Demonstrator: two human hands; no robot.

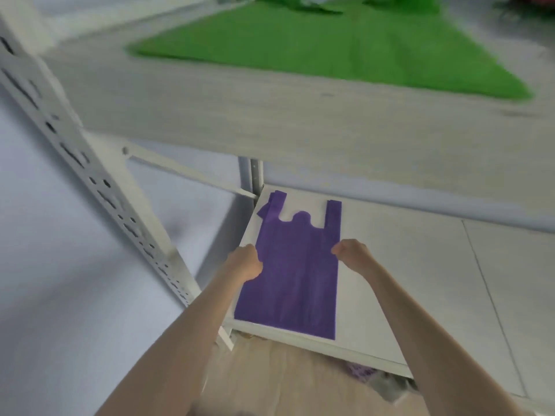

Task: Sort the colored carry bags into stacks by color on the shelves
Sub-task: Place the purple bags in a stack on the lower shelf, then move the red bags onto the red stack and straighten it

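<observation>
A purple bag (295, 274) is laid flat on the lower shelf (420, 265), at its left end, handles pointing away from the person. Its left edge is gripped by the left hand (244, 262) and its right edge by the right hand (351, 255), both with fingers curled. Above the purple bag, a green bag (330, 46) is spread on the upper shelf (210, 109). A perforated upright (90, 175) is seen left of the purple bag.
</observation>
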